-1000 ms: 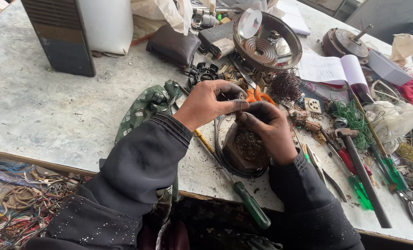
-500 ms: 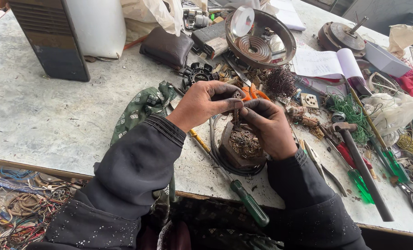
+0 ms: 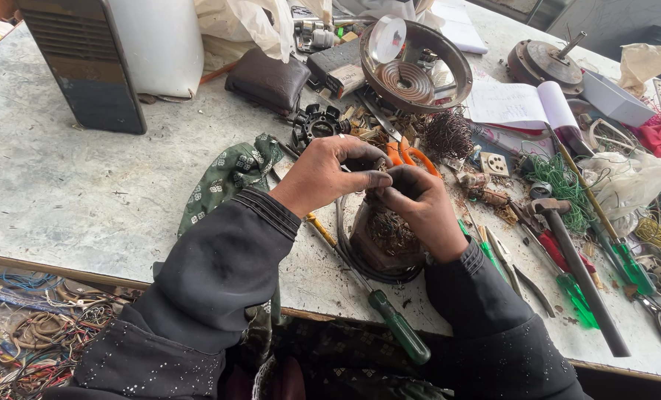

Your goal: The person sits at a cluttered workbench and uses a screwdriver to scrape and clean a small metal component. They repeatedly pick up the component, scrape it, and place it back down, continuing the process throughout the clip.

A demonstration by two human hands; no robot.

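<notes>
Two hands meet over a wound motor core (image 3: 386, 237) at the bench (image 3: 71, 200) edge: left hand (image 3: 330, 174) now pinches beside right hand (image 3: 419, 207), fingertips pressed together atop the windings.

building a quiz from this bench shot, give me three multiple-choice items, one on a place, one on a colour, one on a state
1. Where does the hammer lie?
A. right of the hands
B. on the dark wallet
C. on the floor

2. What colour is the handle of the screwdriver at the table's near edge?
A. red
B. green
C. yellow

3. How are the hands?
A. apart, flat on the table
B. one raised
C. together over the rusty motor part

Answers: 1 A, it lies past the right hand; 2 B, translucent green; 3 C, the left hand meets the right hand, fingertips pinching.
</notes>
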